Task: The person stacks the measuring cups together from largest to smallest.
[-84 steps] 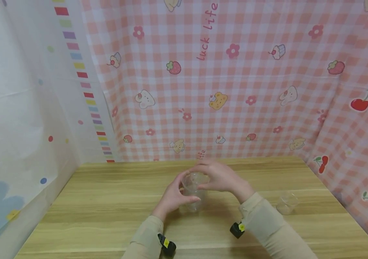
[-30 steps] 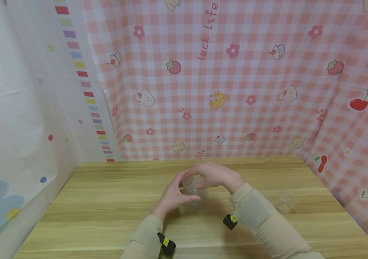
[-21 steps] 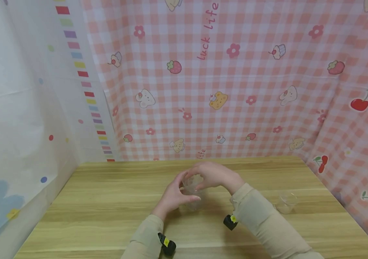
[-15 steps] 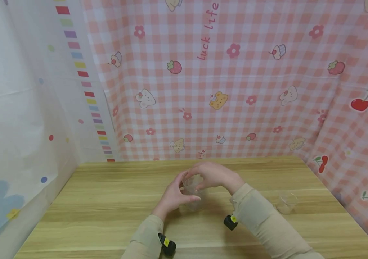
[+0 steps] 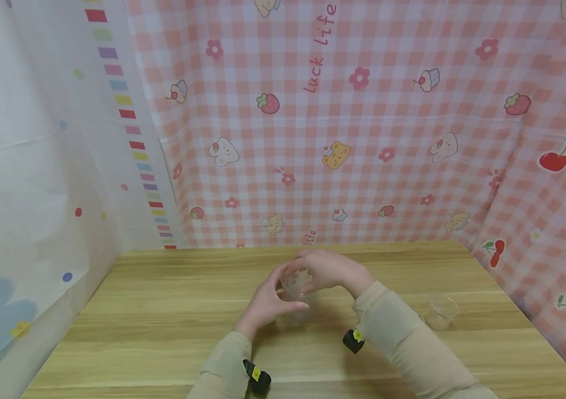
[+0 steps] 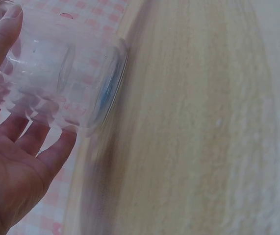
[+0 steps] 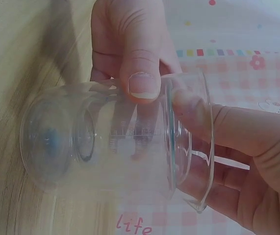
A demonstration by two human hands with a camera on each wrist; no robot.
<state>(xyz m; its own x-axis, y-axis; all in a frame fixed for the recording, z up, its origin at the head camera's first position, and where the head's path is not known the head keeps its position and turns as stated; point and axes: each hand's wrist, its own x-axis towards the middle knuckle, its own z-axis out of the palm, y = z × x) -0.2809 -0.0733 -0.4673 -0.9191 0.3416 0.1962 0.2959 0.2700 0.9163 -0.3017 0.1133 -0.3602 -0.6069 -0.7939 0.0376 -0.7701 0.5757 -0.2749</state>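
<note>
Near the middle of the table, my left hand (image 5: 265, 302) grips a clear outer beaker (image 5: 300, 317) standing upright, thumb on its near side and fingers around the far side. A smaller clear beaker (image 7: 125, 132) with printed measuring marks sits inside it, its lipped rim sticking out past the outer rim. My right hand (image 5: 330, 269) comes from above and holds that lipped rim between thumb and fingers. In the left wrist view, the outer beaker's base (image 6: 111, 93) with a bluish patch is close over the wood. Another small clear beaker (image 5: 441, 314) stands apart at the right.
The wood-grain table (image 5: 163, 332) ends at a pink checked cloth (image 5: 313, 194) behind. A white patterned cloth (image 5: 39, 166) hangs at the left, and a checked cloth with cherries (image 5: 557, 221) hangs at the right.
Since the oldest frame, my right hand and forearm have shifted slightly left, the hand closer over the beakers' rims. My left hand and the beaker at the right stay put.
</note>
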